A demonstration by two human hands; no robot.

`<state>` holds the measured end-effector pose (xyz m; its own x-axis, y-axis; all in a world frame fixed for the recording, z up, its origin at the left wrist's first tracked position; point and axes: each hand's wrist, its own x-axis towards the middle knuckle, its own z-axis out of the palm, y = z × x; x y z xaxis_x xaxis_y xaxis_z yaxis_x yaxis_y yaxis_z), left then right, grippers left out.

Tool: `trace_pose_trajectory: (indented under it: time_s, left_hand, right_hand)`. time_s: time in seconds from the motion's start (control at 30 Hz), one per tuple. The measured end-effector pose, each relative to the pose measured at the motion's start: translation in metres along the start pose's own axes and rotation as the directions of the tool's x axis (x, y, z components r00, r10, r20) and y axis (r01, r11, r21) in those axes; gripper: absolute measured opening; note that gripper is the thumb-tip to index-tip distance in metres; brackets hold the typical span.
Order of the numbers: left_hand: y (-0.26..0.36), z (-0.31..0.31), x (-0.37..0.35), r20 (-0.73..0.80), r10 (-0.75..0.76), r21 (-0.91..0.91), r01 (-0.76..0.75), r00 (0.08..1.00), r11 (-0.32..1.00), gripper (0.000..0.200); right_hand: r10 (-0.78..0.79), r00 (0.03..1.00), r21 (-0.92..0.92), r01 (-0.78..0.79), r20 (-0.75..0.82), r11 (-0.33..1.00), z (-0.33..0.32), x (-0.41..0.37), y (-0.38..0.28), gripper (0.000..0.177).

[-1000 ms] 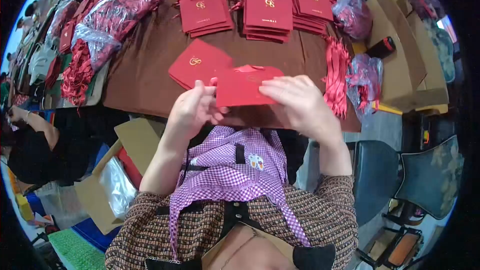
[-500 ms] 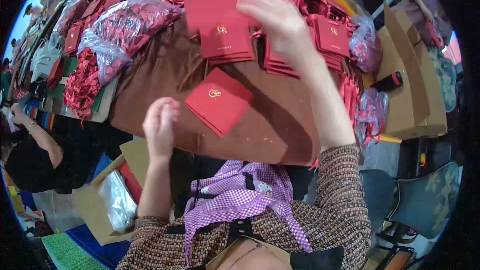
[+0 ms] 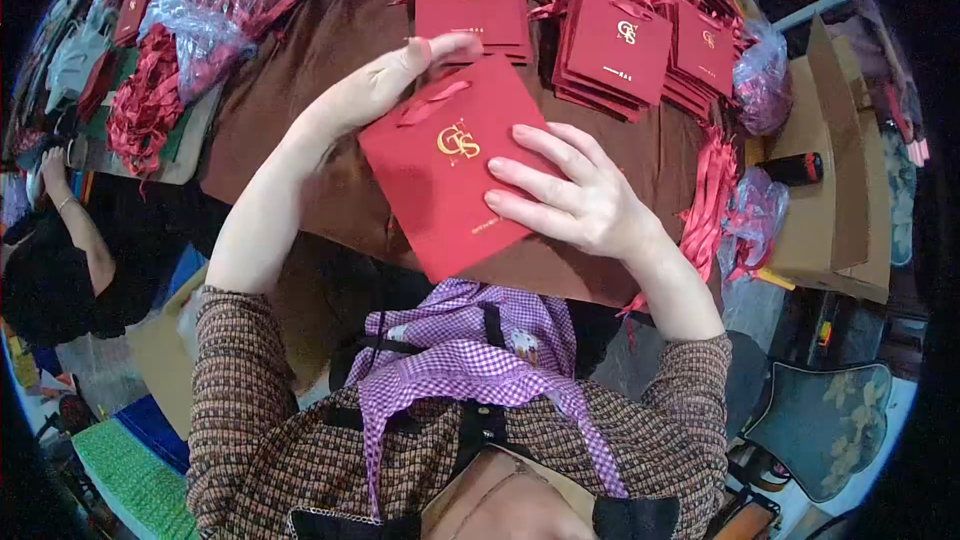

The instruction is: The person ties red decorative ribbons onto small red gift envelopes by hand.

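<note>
A red paper bag (image 3: 440,205) with a gold monogram and a ribbon handle is tilted above the brown cloth near the table's front. My right hand (image 3: 575,190) grips its right side, fingers spread across the front and the thumb hidden. My left hand (image 3: 390,75) is at the bag's upper left edge, slightly blurred; whether it grips the bag cannot be made out. Behind the bag lies a pile of similar red bags (image 3: 470,10), with further piles (image 3: 615,40) to its right.
Plastic-wrapped red ribbons (image 3: 235,10) and a loose ribbon bundle (image 3: 145,105) lie at the left. Red ribbons (image 3: 708,195) hang at the right table edge beside an open cardboard box (image 3: 835,160). Another person's arm (image 3: 85,230) shows at the far left.
The right hand has come down from the back piles to a bag now held near the front. The left hand has moved up and forward to its top edge. The view has shifted.
</note>
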<state>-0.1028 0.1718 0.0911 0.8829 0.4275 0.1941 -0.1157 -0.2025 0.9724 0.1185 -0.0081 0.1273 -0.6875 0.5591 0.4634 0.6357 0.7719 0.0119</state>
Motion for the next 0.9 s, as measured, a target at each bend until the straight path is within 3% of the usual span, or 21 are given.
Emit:
trace_pose_trajectory:
  time_s: [0.03,0.13,0.17,0.23,0.3,0.37,0.4,0.5,0.63,0.73,0.87,0.9]
  left_hand:
    - [0.004,0.006,-0.002,-0.002,0.003,-0.002,-0.003,1.0,1.0,0.066]
    - [0.01,0.024,-0.013,-0.014,-0.268,-0.104,0.265,0.963,0.959,0.076]
    - [0.01,0.026,-0.017,-0.014,-0.273,-0.108,0.27,0.962,0.957,0.076]
    - [0.013,0.027,-0.024,0.042,-0.35,-0.289,0.347,0.936,0.892,0.077]
    - [0.009,0.026,-0.029,0.006,-0.365,-0.315,0.349,0.931,0.883,0.07]
    - [0.019,0.025,-0.03,0.042,-0.329,-0.028,0.33,0.943,0.943,0.062]
    - [0.016,0.03,-0.029,-0.059,-0.312,0.095,0.316,0.948,0.944,0.048]
    - [0.009,0.022,-0.024,-0.074,-0.368,0.111,0.375,0.927,0.92,0.042]
    - [0.007,0.031,-0.023,-0.217,-0.271,0.307,0.329,0.938,0.893,0.039]
    - [0.002,0.025,-0.024,-0.171,-0.299,0.399,0.343,0.939,0.85,0.038]
    - [-0.004,0.018,-0.028,-0.144,-0.321,0.377,0.352,0.936,0.857,0.037]
    - [-0.006,0.02,-0.03,-0.153,-0.257,0.393,0.298,0.954,0.87,0.034]
  right_hand:
    - [-0.012,1.0,-0.012,0.012,-0.018,1.0,-0.004,-0.003,-0.002,0.035]
    - [-0.018,0.999,-0.029,0.017,-0.028,0.999,-0.013,-0.014,-0.007,0.034]
    - [-0.011,1.0,-0.031,0.01,-0.026,0.999,-0.014,-0.019,-0.009,0.033]
    - [0.007,1.0,-0.033,-0.007,-0.008,0.999,-0.017,-0.028,-0.01,0.034]
    - [0.031,1.0,-0.048,-0.031,0.001,0.998,-0.018,-0.035,-0.011,0.035]
    - [0.038,0.999,-0.04,-0.038,-0.005,0.998,-0.02,-0.038,-0.013,0.035]
    - [0.021,1.0,-0.016,-0.021,0.0,1.0,-0.021,-0.04,-0.014,0.035]
    - [0.006,1.0,0.054,-0.007,0.026,0.999,-0.025,-0.041,-0.02,0.032]
    - [0.037,0.999,0.097,-0.037,0.011,0.995,-0.025,-0.046,-0.029,0.031]
    - [0.023,0.999,0.111,-0.026,0.022,0.994,-0.022,-0.049,-0.029,0.035]
    - [-0.004,1.0,0.132,0.002,0.009,0.991,-0.02,-0.045,-0.029,0.039]
    - [-0.004,1.0,0.131,0.003,0.01,0.991,-0.019,-0.045,-0.029,0.039]
